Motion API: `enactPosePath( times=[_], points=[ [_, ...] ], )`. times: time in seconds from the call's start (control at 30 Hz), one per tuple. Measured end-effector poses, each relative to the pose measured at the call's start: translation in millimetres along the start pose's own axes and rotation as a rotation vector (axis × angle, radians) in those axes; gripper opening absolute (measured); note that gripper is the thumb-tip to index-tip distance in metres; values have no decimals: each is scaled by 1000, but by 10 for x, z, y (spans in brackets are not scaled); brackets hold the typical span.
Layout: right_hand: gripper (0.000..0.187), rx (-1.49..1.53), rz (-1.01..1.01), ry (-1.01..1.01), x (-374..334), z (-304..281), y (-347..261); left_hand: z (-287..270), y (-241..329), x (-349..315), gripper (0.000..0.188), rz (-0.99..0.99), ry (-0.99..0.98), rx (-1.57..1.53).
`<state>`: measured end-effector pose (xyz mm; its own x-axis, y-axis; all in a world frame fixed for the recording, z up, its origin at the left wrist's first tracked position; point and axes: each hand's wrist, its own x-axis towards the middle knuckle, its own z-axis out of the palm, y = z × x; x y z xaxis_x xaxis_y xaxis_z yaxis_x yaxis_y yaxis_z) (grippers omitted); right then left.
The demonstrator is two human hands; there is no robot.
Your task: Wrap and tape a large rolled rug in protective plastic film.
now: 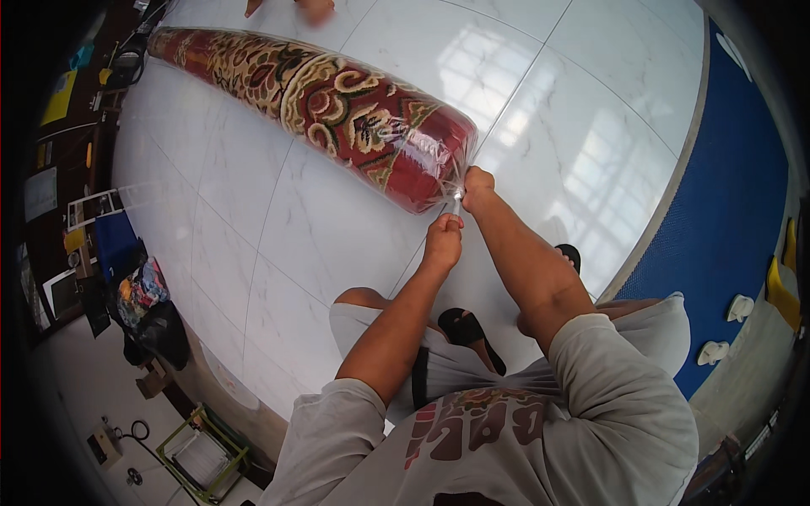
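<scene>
A rolled carpet (pixel 337 105), dark red with cream and green floral patterns, lies on the tiled floor inside clear plastic wrap. Its near end faces me, and there the plastic film (pixel 462 169) is bunched together into a narrow neck. My left hand (pixel 445 239) is closed around the gathered tail of the film, just below the neck. Right beside it, my right hand (pixel 477 187) is also closed, gripping the gathered plastic against the roll's end. Both forearms reach forward from my crouched body.
White marble-look tiles (pixel 329 228) surround the roll. A blue mat (pixel 726 169) lies on the right, with white slippers (pixel 714 352) on it. Dark shelving with bags (pixel 160 329) and a green-framed rack (pixel 202 455) stand on the left. Another person's blurred limb (pixel 315 10) shows at the top.
</scene>
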<state>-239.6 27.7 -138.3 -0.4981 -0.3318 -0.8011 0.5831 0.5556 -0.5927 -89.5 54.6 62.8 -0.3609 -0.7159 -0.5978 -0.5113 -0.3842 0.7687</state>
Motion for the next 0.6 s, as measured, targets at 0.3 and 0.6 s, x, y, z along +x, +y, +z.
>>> enactPosePath(
  times=[0.3, 0.6],
  points=[
    [72, -269, 257, -609, -2221, 6, -543, -516, -286, 78, 25, -607, 41, -255],
    [23, -560, -231, -529, -1811, -432, -698, 132, -460, 557, 49, -336, 100, -1168]
  ],
)
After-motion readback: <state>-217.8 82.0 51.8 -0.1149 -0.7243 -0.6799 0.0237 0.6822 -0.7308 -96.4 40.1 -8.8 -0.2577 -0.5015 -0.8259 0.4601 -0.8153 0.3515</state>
